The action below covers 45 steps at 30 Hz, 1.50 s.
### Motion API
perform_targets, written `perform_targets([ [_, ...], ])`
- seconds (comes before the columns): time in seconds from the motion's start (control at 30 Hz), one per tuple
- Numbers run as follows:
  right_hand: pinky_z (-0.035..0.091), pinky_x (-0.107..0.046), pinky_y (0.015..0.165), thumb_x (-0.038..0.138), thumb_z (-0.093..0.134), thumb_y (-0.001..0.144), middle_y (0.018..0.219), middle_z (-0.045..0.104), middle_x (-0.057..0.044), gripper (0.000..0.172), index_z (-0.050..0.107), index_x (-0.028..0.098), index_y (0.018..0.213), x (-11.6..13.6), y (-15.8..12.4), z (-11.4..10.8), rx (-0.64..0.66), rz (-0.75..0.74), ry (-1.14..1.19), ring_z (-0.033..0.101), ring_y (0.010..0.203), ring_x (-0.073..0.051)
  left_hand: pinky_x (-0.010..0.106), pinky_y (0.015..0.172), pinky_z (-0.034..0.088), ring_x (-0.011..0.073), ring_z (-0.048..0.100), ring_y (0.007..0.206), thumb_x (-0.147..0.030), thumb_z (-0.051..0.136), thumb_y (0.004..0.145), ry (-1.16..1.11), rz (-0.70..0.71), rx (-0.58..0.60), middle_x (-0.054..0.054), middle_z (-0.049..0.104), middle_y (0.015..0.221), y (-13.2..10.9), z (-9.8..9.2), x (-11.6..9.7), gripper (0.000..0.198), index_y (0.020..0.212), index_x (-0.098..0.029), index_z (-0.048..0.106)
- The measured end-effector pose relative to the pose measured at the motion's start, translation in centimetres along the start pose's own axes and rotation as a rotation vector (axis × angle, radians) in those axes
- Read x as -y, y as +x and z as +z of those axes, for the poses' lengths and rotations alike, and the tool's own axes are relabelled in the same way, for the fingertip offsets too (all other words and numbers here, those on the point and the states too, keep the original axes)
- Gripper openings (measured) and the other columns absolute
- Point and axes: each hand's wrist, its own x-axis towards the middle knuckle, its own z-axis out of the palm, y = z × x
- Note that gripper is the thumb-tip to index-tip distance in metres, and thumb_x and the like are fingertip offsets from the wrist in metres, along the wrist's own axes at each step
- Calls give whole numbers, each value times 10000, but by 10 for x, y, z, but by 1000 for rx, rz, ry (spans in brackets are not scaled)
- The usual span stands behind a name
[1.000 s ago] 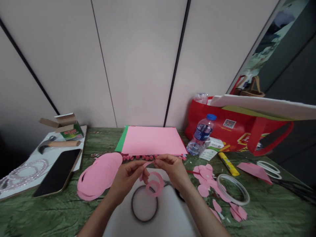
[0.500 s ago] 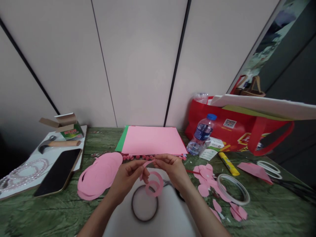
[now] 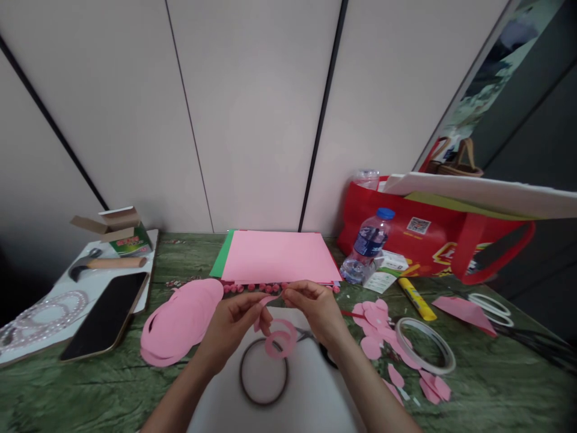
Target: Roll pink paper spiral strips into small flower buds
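Observation:
Both hands meet over the middle of the table, pinching a pink paper strip (image 3: 283, 343) whose lower part hangs in a loose spiral. My left hand (image 3: 241, 322) is closed on the strip between thumb and fingers. At its end, my right hand (image 3: 311, 304) pinches the paper, the tip being hidden by the fingers. Below them a dark ring (image 3: 264, 403) lies on a white sheet (image 3: 315, 400). Partly covered by my right wrist are scissors (image 3: 305, 334). Behind the hands runs a row of small pink rolled-paper pieces (image 3: 238, 288).
Pink paper ovals (image 3: 180, 325) lie left, near a phone (image 3: 108, 313) and a hammer (image 3: 112, 263). Pink sheets (image 3: 279, 255) are at the back. To the right are a bottle (image 3: 367, 246), glue stick (image 3: 417, 299), tape roll (image 3: 451, 355), cut petals (image 3: 376, 319) and a red bag (image 3: 406, 234).
The strip between my fingertips has twisted slightly, and its hanging spiral has shifted a little. Both hands stay in nearly the same place.

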Motion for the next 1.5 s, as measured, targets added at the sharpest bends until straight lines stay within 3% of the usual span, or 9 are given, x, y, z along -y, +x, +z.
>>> perform_targets([
  [0.23,483,-329,736,287,721,590,779,703,-57,230,694,161,780,1,-1,1,44,23,17,626,707,-166,245,538,425,115,541,534,-234,511,776,6,-2,-1,19,624,635,0,0,-1,206,900,-128,636],
  [0.9,464,-223,558,231,743,567,602,661,-4,143,666,157,661,0,-1,1,15,12,16,568,544,-99,247,546,432,120,540,539,-244,502,779,19,-6,17,14,620,622,1,0,0,187,863,-137,631],
  [1.2,482,-313,744,276,714,609,762,703,-55,222,698,162,798,2,-2,1,52,18,22,629,717,-163,253,549,433,125,538,545,-252,491,787,39,4,18,21,617,633,-1,0,-2,186,815,-135,633],
  [1.5,476,-256,612,260,736,574,647,675,-16,190,685,167,732,2,-2,1,32,25,33,587,588,-116,251,548,437,125,534,542,-261,501,783,31,0,11,21,618,617,0,1,-2,188,834,-130,627],
])
